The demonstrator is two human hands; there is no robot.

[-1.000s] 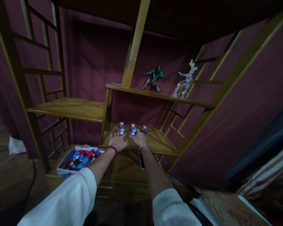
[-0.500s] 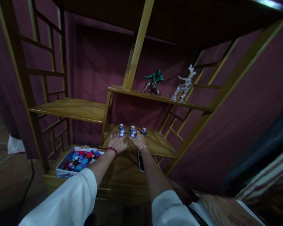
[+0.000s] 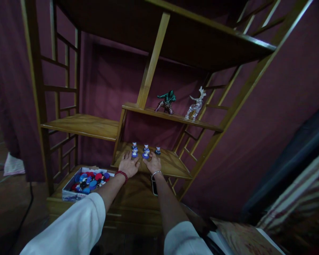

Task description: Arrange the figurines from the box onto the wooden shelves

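Note:
On the lower right shelf (image 3: pixel 172 164), two purple-and-white figurines (image 3: pixel 146 153) stand in a front row. Behind them is a row of three small dark figurines with pale heads (image 3: pixel 157 151). My left hand (image 3: pixel 129 166), wearing a red bead bracelet, is just below the left purple figurine (image 3: pixel 134 152), fingers spread and holding nothing. Close by the other purple figurine is my right hand (image 3: pixel 153 164), a silver bangle on its wrist. Its thumb and fingers are apart; whether a fingertip touches that figurine's base I cannot tell.
An open box (image 3: pixel 71 196) of red, blue and black figurines sits lower left. Partly under my right wrist lies a phone (image 3: pixel 154 187). A green crouching figure (image 3: pixel 166 102) and a clear deer figurine (image 3: pixel 195 105) stand on the shelf above. A wooden post (image 3: pixel 154 60) rises there.
Both hands have drawn back slightly from the two purple figurines, which now show more fully. The view has shifted, so more of the upper shelf appears.

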